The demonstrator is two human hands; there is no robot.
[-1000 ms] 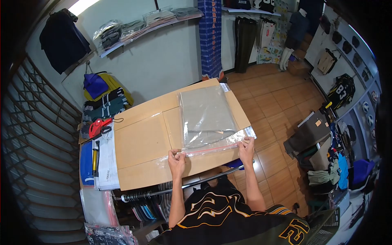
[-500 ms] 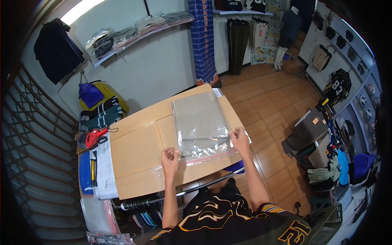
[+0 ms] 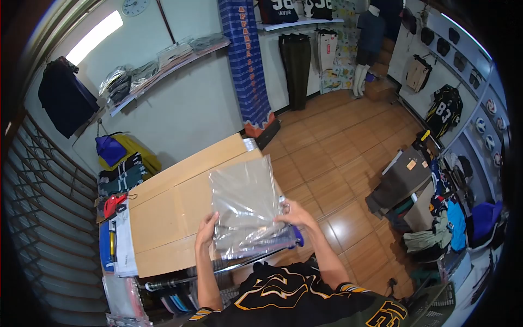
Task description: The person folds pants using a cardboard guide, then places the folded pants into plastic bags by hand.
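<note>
A clear plastic bag (image 3: pixel 243 192) with a folded grey-beige garment inside is tilted over the front edge of the cardboard-topped table. My left hand (image 3: pixel 206 229) grips the bag's left edge low down, thumb near the plastic. On the opposite side, my right hand (image 3: pixel 295 212) pinches the right edge. Glare covers the lower part of the plastic, where the bag hangs past the cardboard (image 3: pixel 169 210).
Left on the table lie a red tape dispenser (image 3: pixel 114 207), a yellow-and-black tool (image 3: pixel 113 241) and white sheets (image 3: pixel 125 245). A metal rail (image 3: pixel 180 280) with hangers runs below the front edge. Folded clothes (image 3: pixel 122 180) are stacked at the back left.
Both hands have taken the bag by its sides and drawn it toward me, off its flat position on the cardboard. The head view has shifted too.
</note>
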